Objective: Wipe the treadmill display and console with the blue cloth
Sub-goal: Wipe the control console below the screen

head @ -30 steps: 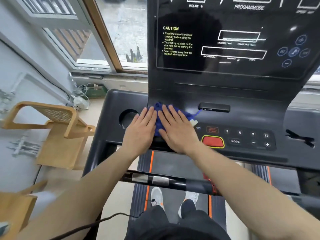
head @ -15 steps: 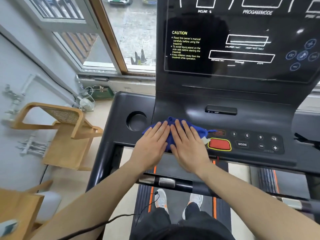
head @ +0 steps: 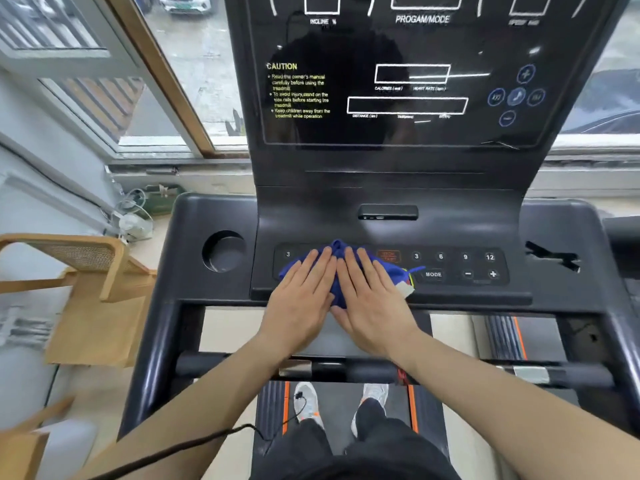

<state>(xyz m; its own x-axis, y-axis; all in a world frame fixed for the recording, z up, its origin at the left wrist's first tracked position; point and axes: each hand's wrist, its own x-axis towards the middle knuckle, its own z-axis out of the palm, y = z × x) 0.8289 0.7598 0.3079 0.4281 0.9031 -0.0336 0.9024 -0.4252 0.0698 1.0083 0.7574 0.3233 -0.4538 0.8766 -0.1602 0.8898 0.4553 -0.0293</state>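
Observation:
The blue cloth (head: 337, 268) lies bunched on the treadmill console's button panel (head: 460, 268), covering the red button. My left hand (head: 301, 299) and my right hand (head: 370, 303) press flat on the cloth side by side, fingers straight and pointing toward the display. The black glossy display (head: 401, 81) rises upright behind the panel, showing white outlines and a yellow CAUTION text. A white tag of the cloth pokes out at the right of my right hand.
A round cup holder (head: 223, 251) sits left of the panel. A crossbar handle (head: 536, 374) runs under my forearms. Wooden chairs (head: 90, 292) stand to the left by the window. My feet stand on the belt (head: 332, 400).
Both hands slid with the cloth from the left lower part of the console to the right and toward me, ending over the button panel's middle and the red button.

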